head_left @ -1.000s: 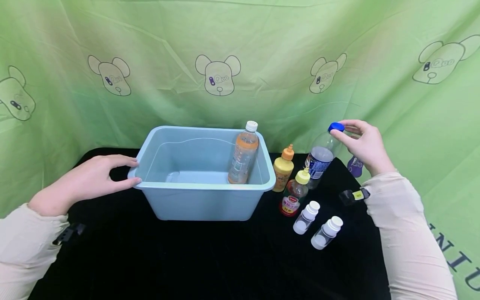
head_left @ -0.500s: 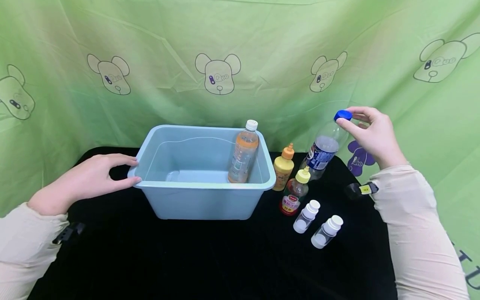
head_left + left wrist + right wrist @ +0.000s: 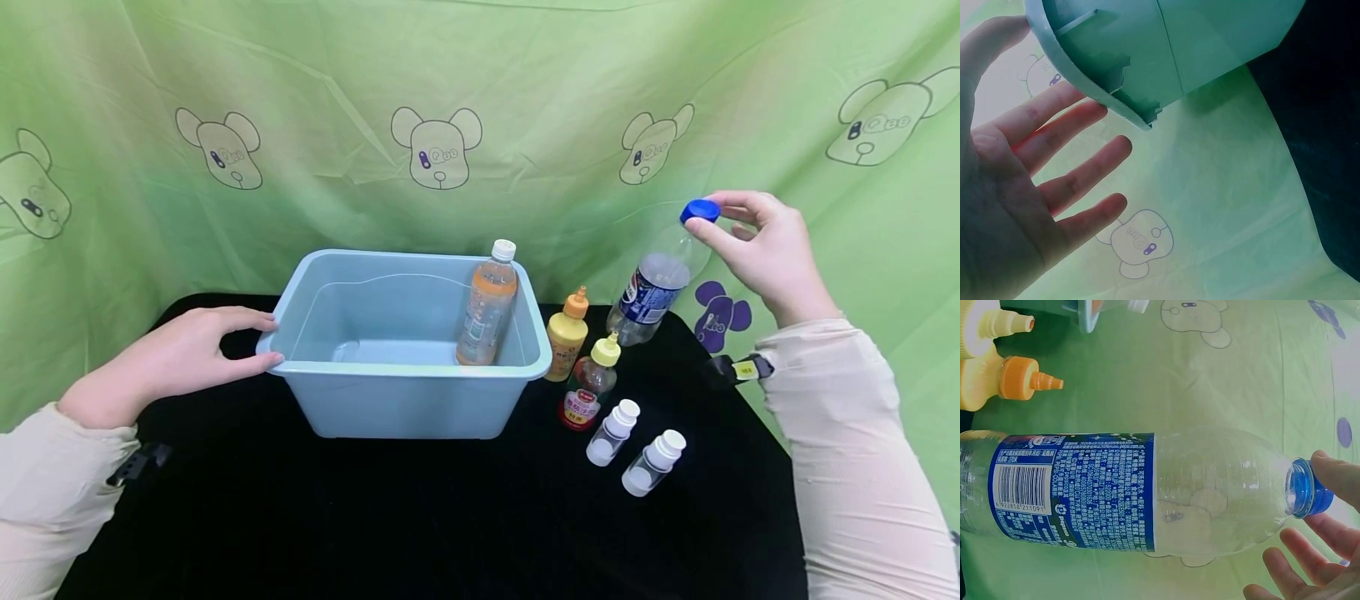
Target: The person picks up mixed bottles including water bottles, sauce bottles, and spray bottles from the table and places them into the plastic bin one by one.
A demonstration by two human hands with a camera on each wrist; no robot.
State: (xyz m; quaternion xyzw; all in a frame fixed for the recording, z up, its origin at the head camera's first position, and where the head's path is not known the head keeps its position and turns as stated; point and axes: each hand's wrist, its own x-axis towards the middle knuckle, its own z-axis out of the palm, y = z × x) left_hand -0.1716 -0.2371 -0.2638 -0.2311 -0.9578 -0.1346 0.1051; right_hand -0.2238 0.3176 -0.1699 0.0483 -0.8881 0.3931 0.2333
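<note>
My right hand (image 3: pixel 772 250) pinches the blue cap (image 3: pixel 701 211) of a large clear soda bottle (image 3: pixel 654 287) between thumb and fingers. The bottle tilts, its top leaning right; its blue label with a barcode (image 3: pixel 1022 487) shows in the right wrist view. No drink is visible in its upper part. At the left end of a light blue plastic tub (image 3: pixel 405 404), my left hand (image 3: pixel 180 362) touches the rim with thumb and fingertips, fingers spread and fairly straight in the left wrist view. A clear bottle with a white cap (image 3: pixel 487 308) stands inside the tub's right end.
Right of the tub stand a yellow squeeze bottle with an orange nozzle (image 3: pixel 567 337) and a red-labelled bottle with a yellow nozzle (image 3: pixel 591 383). In front are two small white-capped bottles (image 3: pixel 613 433). Black cloth (image 3: pixel 375 517) covers the table; a green curtain (image 3: pixel 337 167) hangs behind.
My right hand has moved up and to the right, carrying the soda bottle by its cap away from the squeeze bottles. The left hand and the tub have stayed in place.
</note>
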